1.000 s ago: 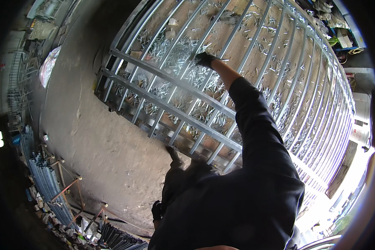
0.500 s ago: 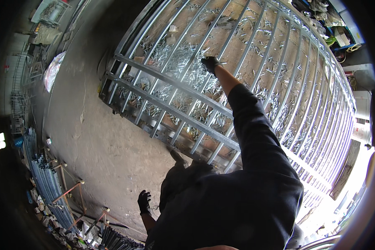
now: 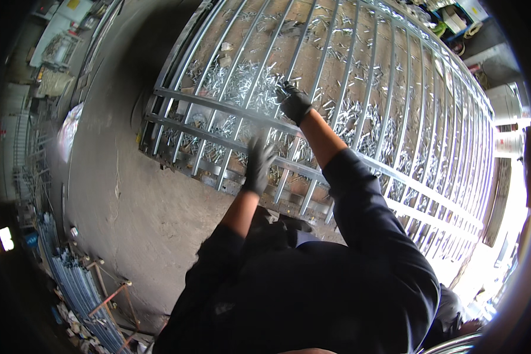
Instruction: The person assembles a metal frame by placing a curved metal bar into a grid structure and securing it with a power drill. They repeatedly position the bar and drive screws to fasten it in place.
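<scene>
Released, with its fingers spread, our left hand (image 3: 258, 170) was over the near side of the barred metal frame (image 3: 218, 140), in a dark glove and slightly blurred; we could not tell whether it touched the rail below it. Our right hand (image 3: 295, 106), gloved as well, reached farther over the frame, beyond its two long rails, with the fingers partly curled; we could not tell whether anything was in its grasp.

Our metal frame lay across the middle and right of the scene, its many bars running from near to far and the two rails crossing them on the near side. We saw loose metal pieces (image 3: 236, 79) scattered among and below the bars on a brown surface (image 3: 328, 89), heaped most thickly just to the left of our right hand.

Near and left of us stretched a bare grey floor (image 3: 135, 194). At the near left we had a bundle of metal tubes (image 3: 79, 283) beside a rusty stand (image 3: 109, 299), and farther up the left a pale sack (image 3: 71, 133). At the far right we could make out a white bucket (image 3: 504, 105).
</scene>
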`<control>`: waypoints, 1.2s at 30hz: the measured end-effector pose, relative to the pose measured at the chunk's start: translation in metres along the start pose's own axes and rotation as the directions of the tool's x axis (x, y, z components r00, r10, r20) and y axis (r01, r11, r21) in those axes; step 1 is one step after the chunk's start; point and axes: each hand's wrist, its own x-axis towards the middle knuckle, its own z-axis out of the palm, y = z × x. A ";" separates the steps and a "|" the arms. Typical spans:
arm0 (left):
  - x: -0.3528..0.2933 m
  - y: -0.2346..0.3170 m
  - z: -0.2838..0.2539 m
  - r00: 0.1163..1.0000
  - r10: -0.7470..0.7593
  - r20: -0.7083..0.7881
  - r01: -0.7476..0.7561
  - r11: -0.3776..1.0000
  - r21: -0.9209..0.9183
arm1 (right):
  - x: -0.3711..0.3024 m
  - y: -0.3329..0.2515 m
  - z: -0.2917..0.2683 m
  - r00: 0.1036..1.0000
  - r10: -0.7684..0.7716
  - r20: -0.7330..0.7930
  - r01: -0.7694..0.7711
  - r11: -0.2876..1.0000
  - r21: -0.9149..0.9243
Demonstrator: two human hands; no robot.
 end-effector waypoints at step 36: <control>-0.286 -0.303 0.438 0.462 -0.455 0.762 0.809 0.568 -0.152 | -0.711 -0.039 -0.038 -0.345 0.838 -0.424 -0.310 0.324 0.894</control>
